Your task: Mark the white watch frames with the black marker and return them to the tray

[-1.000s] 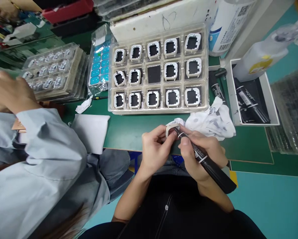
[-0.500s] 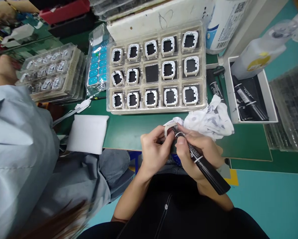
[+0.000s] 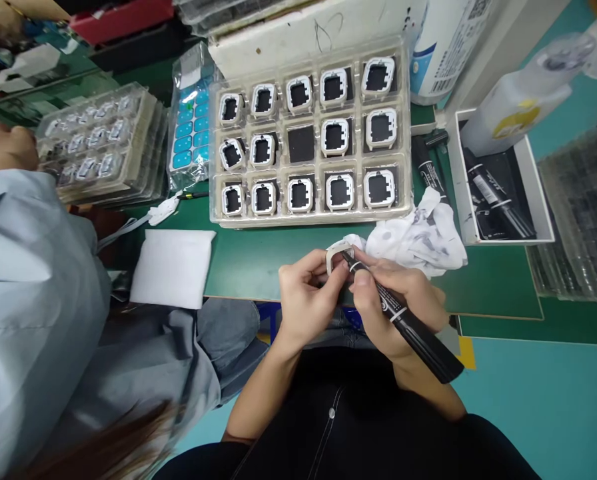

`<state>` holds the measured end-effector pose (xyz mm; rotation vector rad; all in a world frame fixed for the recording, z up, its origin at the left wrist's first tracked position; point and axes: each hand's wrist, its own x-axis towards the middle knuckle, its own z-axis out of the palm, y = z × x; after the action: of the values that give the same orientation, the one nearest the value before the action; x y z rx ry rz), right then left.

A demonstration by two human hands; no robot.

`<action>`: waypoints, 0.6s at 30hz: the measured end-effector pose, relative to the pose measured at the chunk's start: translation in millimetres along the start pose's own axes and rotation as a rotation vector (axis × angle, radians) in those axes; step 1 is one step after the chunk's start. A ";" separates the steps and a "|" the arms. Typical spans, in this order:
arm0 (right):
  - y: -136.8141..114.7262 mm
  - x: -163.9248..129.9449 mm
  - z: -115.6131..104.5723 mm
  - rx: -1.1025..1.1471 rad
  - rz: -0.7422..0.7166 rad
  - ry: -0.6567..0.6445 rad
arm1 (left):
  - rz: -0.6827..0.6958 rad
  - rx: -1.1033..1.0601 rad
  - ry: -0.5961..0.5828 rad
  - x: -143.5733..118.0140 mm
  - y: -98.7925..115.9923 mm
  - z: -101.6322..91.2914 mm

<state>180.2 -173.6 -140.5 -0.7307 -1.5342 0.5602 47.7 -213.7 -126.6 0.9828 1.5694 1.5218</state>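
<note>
My left hand (image 3: 306, 300) pinches a small white watch case frame (image 3: 334, 252) between thumb and fingers, just over the table's front edge. In my right hand (image 3: 396, 303) is a black marker pen (image 3: 413, 330), slanting down to the right, its tip at the inside of the frame. Fingers of the right hand also reach the frame's far side; whether the tip touches it I cannot tell. Beyond my hands lies a clear plastic tray (image 3: 306, 219) holding rows of similar frames, with one pocket in the middle row showing only a black pad.
A crumpled, stained cloth (image 3: 418, 237) lies right of my hands. Further right, a white box (image 3: 509, 244) holds markers and a bottle (image 3: 521, 110). To the left are a white foam sheet (image 3: 172, 267), bagged blue stickers (image 3: 191, 137), stacked trays (image 3: 143, 147) and a co-worker's sleeve (image 3: 33, 253).
The marker has turned slightly, its rear end a little higher. Both hands keep their hold near the same spot. The view has shifted slightly, and the co-worker's hand at the left has moved a little.
</note>
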 end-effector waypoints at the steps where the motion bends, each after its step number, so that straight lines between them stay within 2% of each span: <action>1: 0.7 -1.1 0.3 0.025 0.019 0.005 | -0.029 -0.041 -0.007 1.2 1.2 -0.5; 6: 2.4 -7.3 -1.1 0.118 0.117 0.027 | -0.178 -0.207 -0.086 9.5 8.6 -5.1; 12: -1.1 -5.2 -4.1 0.153 0.175 -0.040 | -0.311 -0.271 -0.140 16.5 12.9 -10.0; 18: 4.1 -8.4 1.7 0.108 0.073 0.055 | -0.301 -0.277 -0.158 18.0 12.3 -10.0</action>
<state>179.1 -176.9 -149.4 -0.7153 -1.4202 0.6670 31.2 -201.9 -113.8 0.6595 1.2874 1.3689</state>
